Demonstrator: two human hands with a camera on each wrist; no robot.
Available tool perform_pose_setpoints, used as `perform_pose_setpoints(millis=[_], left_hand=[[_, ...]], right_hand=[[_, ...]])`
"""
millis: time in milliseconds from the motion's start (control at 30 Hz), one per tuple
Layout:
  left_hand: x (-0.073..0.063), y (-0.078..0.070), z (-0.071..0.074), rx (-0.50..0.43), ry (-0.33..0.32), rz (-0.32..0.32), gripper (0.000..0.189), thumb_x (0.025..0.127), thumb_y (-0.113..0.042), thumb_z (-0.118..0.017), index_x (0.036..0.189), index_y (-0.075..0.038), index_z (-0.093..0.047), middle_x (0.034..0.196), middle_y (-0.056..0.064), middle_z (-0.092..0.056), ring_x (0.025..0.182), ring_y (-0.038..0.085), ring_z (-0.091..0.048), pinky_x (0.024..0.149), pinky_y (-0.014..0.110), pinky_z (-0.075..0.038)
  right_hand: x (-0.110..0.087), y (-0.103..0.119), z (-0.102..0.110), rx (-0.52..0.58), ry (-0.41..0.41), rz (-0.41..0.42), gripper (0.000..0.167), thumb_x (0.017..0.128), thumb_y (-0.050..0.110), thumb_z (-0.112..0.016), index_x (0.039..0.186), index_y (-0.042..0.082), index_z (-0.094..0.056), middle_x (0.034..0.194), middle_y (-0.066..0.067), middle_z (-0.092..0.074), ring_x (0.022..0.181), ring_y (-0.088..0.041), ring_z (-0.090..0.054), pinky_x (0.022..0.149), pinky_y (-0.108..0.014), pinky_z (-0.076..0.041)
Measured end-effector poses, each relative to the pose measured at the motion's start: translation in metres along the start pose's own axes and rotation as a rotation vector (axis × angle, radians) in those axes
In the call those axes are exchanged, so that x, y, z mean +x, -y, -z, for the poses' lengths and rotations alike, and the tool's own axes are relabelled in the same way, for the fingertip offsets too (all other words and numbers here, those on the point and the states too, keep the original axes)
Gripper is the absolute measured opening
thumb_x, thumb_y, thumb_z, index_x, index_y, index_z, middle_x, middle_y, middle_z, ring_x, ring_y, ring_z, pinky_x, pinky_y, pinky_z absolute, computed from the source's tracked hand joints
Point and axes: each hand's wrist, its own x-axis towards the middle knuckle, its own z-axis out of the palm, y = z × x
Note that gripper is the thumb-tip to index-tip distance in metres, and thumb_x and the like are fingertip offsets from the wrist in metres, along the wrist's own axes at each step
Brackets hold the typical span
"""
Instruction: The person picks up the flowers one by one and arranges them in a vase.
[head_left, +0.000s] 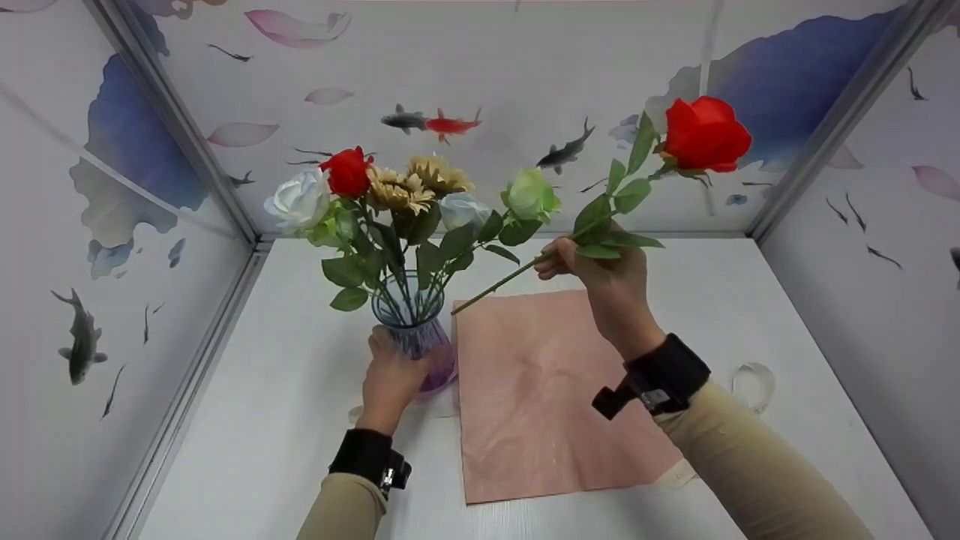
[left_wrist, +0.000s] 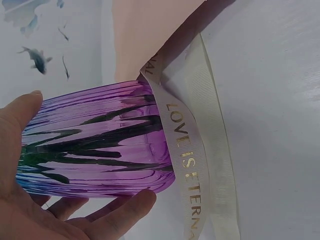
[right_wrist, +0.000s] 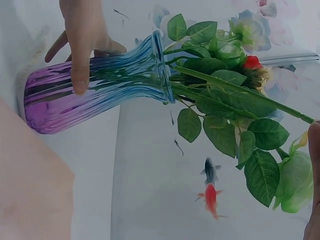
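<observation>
My left hand grips a ribbed glass vase, blue at the neck and purple at the base. Its thumb and fingers lie on opposite sides of the glass in the left wrist view. A bunch of flowers stands in the vase: a smaller red rose, a white rose, tan sunflowers, a pale blue flower and a green rose. To the right, my right hand pinches the stem of a large red rose. The stem slants down-left, its cut end beside the vase rim.
Pink wrapping paper lies flat on the white table, right of the vase. A ribbon with gold lettering runs by the vase base, next to a cream ribbon. Another ribbon loop lies at the right. Printed walls enclose the table.
</observation>
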Motion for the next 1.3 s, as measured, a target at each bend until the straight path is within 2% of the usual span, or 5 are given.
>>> perform_pose_setpoints(millis=[200,433,667,933,1300], left_hand=[[0.0,0.0,0.001,-0.017,0.014,0.014,0.117,0.082,-0.057,-0.076,0.157,0.002,-0.009,0.149,0.025,-0.034,0.118,0.049,-0.061,0.093,0.061,-0.053],[0.001,0.0,0.0,0.001,0.003,0.004,0.114,0.082,-0.056,-0.076,0.155,0.003,-0.012,0.147,0.025,-0.036,0.116,0.049,-0.062,0.091,0.061,-0.054],[0.0,-0.001,0.0,-0.016,-0.004,0.001,0.106,0.083,-0.052,-0.076,0.152,0.001,-0.016,0.143,0.025,-0.039,0.117,0.05,-0.062,0.093,0.062,-0.053],[0.001,0.001,-0.001,-0.019,-0.007,0.002,0.107,0.082,-0.054,-0.078,0.151,-0.001,-0.017,0.143,0.024,-0.038,0.117,0.049,-0.062,0.092,0.062,-0.053],[0.0,0.002,0.0,-0.038,-0.009,0.0,0.113,0.081,-0.058,-0.078,0.154,0.002,-0.016,0.145,0.024,-0.038,0.117,0.051,-0.061,0.091,0.063,-0.052]], right_hand=[[0.007,0.0,-0.009,-0.029,0.015,0.001,0.018,0.097,0.001,-0.067,0.114,-0.002,-0.061,0.096,-0.027,-0.072,0.08,-0.034,-0.075,0.076,-0.05,-0.061],[0.014,-0.004,-0.019,-0.086,0.028,-0.025,0.031,0.098,0.003,-0.067,0.119,-0.015,-0.052,0.095,-0.029,-0.071,0.079,-0.034,-0.075,0.078,-0.048,-0.061],[0.017,-0.012,-0.028,-0.11,0.052,-0.08,0.032,0.098,0.003,-0.067,0.12,-0.015,-0.053,0.096,-0.03,-0.07,0.08,-0.033,-0.075,0.078,-0.047,-0.061],[0.016,-0.021,-0.042,-0.216,0.132,-0.138,0.029,0.098,0.003,-0.065,0.121,-0.012,-0.055,0.098,-0.021,-0.073,0.086,-0.03,-0.075,0.08,-0.042,-0.061],[0.013,-0.035,-0.056,-0.319,0.169,-0.231,0.016,0.096,0.008,-0.071,0.106,-0.004,-0.067,0.092,-0.018,-0.074,0.086,-0.029,-0.073,0.082,-0.039,-0.06]])
